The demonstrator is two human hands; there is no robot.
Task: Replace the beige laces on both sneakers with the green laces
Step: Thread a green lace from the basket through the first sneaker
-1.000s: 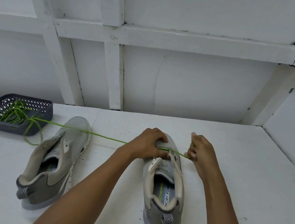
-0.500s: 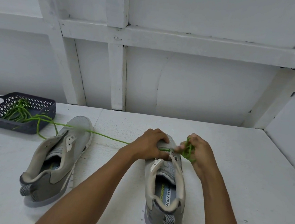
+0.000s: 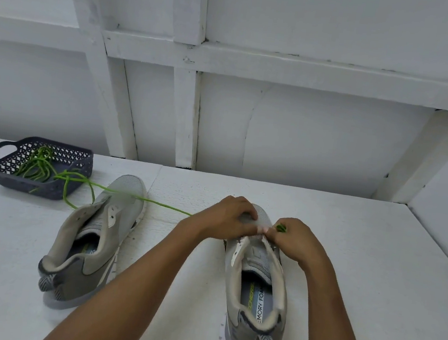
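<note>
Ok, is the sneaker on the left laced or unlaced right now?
Unlaced: the left sneaker shows bare eyelets, and the green lace only crosses over its toe.

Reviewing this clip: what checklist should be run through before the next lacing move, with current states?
1. Grey mesh sneaker steadied: left hand grips its toe, ok.
2. Thin green lace held: right hand pinches it, ok.
3. Lace through front eyelets: hidden by hands, cannot tell.
4. Trailing lace free: it crosses the other grey sneaker into the dark lattice plastic basket and looks tangled there, not ok.
5. Beige laces gone from both sneakers: none seen, ok.
</note>
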